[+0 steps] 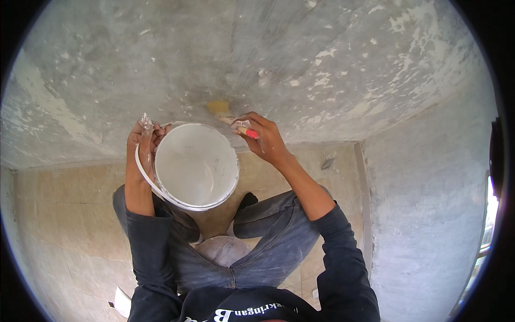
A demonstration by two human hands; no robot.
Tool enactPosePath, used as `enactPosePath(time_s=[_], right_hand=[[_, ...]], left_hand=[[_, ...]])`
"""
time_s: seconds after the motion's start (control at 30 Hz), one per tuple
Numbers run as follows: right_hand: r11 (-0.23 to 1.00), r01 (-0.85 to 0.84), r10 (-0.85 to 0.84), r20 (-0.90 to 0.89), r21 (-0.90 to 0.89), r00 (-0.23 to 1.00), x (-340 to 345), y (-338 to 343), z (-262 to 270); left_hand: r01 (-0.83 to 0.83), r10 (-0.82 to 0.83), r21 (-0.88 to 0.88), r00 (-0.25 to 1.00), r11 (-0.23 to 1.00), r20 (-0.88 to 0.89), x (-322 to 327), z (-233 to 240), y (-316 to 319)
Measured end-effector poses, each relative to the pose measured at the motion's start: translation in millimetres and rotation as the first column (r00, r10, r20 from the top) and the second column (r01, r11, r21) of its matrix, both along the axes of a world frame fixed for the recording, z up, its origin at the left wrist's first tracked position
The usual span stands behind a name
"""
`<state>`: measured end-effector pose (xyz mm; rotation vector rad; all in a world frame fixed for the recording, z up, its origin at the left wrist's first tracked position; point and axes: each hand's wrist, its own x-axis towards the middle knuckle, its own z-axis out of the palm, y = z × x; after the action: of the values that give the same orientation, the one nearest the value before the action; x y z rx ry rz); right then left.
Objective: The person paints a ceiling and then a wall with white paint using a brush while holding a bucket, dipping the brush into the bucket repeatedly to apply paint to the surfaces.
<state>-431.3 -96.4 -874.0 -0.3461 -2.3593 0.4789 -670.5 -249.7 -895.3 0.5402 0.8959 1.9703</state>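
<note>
My left hand [147, 143] grips a white plastic bucket [236, 169] at its left rim, thumb up and smeared with white. The bucket's bail handle [147, 175] hangs down around its near left side. A thin white layer coats the inside; I cannot tell how deep any liquid in it is. My right hand [261, 135] holds a paintbrush [218, 107] with yellow bristles and a red-tipped handle [248, 133]. Its bristles lie against or very near the grey wall [193, 60], just beyond the bucket; contact cannot be told for sure. White smears mark the right hand.
Pale patches dot the wall ahead. A second wall [418, 193] rises close on the right. Beige tiles [72, 209] cover the floor, with a small grey object [328, 162] near the right corner. A round pale surface [223, 248] shows between my legs. A white object [122, 302] lies lower left.
</note>
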Motion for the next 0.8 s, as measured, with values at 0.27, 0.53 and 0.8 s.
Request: enactPosePath(time_s=[0.27,0.53,0.8], right_hand=[[1.0,-0.015,0.015,-0.055,-0.002,0.998,-6,17,17],[0.858,0.276,0.018,-0.563,0.433,0.827,3,7,77],[0.865,0.195,-0.032,-0.336,0.462,0.941,15,23,33]], left_hand=[[-0.019,0.017,-0.035,0.998,0.999,-0.061,-3,-4,-1],[-0.033,0.028,-0.054,0.995,0.998,-0.098,-5,-7,-5],[-0.029,0.028,-0.021,0.997,0.999,-0.066,-3,-7,-2]])
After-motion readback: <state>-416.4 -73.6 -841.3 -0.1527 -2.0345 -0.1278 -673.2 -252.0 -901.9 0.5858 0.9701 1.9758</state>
